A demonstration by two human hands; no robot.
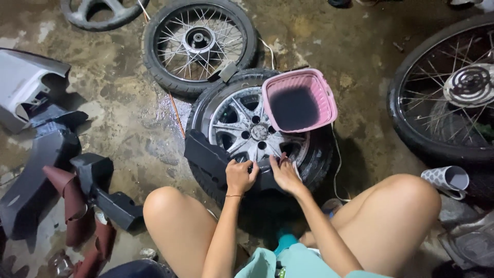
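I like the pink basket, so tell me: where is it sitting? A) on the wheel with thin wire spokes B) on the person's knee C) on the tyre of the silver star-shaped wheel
C: the pink basket rests on the tyre of the silver star-shaped wheel that both hands work beside.

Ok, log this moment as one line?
left hand: gripping black panel | right hand: on panel edge | panel: on alloy wheel | pink basket: on tyre

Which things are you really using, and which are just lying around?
In use:
left hand and right hand, both on the black panel
alloy wheel under it
pink basket sitting on the wheel

Lying about:
spoked wheel
big wheel
cup
grey panel
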